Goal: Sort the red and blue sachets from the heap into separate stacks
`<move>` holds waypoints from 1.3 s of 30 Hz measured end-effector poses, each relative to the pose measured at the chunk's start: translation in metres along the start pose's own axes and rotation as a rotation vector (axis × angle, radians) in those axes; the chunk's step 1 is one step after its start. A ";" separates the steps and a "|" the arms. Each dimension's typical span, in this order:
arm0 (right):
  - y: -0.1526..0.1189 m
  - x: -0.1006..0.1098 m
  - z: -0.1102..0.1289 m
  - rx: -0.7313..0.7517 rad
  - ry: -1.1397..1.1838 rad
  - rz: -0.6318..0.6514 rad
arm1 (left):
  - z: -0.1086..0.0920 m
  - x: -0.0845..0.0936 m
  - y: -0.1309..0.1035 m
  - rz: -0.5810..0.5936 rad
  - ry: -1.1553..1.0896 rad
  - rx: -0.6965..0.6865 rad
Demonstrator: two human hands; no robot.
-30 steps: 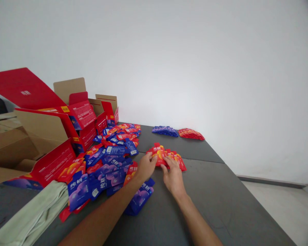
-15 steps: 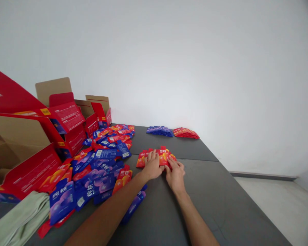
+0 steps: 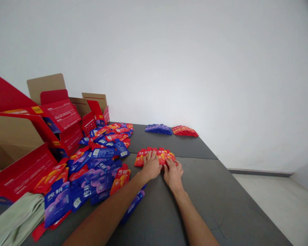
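A row of overlapping red sachets (image 3: 161, 155) with orange fruit prints lies on the dark table in front of me. My left hand (image 3: 151, 166) rests over the middle of the row, fingers on top and thumb at the near edge. At the right end, my right hand (image 3: 173, 172) curls its fingers over the sachets, its thumb close to the left one. Both hands are closed on the row, and parts of the sachets are hidden under them. Beneath my left forearm a blue sachet (image 3: 132, 206) partly shows.
Mixed red and blue sachets (image 3: 100, 171) spread in a heap on the left. Open red cartons (image 3: 69, 140) stand behind it, and a pale green cloth (image 3: 20, 218) lies at front left. Toward the wall sit a blue fanned stack (image 3: 158, 129) and a red fanned stack (image 3: 185, 131).
Both hands stay on the row. The right fingers have shifted slightly, and more of the printed fronts show evenly across the row. The whole view has moved a little.
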State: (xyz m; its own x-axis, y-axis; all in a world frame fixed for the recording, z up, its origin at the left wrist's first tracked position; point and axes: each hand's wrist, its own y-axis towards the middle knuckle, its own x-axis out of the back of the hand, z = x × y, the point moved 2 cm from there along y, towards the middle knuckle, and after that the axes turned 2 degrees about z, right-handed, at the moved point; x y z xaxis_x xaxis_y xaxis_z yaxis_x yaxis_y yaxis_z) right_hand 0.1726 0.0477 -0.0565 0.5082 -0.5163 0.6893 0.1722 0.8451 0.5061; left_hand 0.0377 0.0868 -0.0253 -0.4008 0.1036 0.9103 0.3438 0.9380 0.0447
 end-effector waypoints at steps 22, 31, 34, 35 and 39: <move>-0.027 0.001 0.116 0.270 0.200 0.284 | 0.068 0.056 -0.099 -0.325 0.294 0.189; -0.044 -0.050 0.155 0.131 0.130 0.393 | 0.097 0.058 -0.111 -0.260 0.162 0.233; -0.046 -0.052 0.157 0.101 0.216 0.400 | 0.103 0.058 -0.109 -0.273 0.045 0.226; -0.046 -0.051 0.156 0.086 0.252 0.399 | 0.105 0.059 -0.108 -0.286 -0.006 0.215; -0.045 -0.048 0.156 0.001 0.472 0.370 | 0.113 0.065 -0.106 -0.394 -0.272 0.161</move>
State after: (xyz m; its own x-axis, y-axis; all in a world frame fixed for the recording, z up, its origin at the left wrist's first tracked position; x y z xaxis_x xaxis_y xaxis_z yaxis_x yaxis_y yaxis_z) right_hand 0.0091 0.0126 -0.0319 0.8543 -0.0702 0.5150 -0.0883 0.9568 0.2769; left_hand -0.1206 0.0311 -0.0172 -0.6876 -0.2063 0.6961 -0.0048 0.9600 0.2798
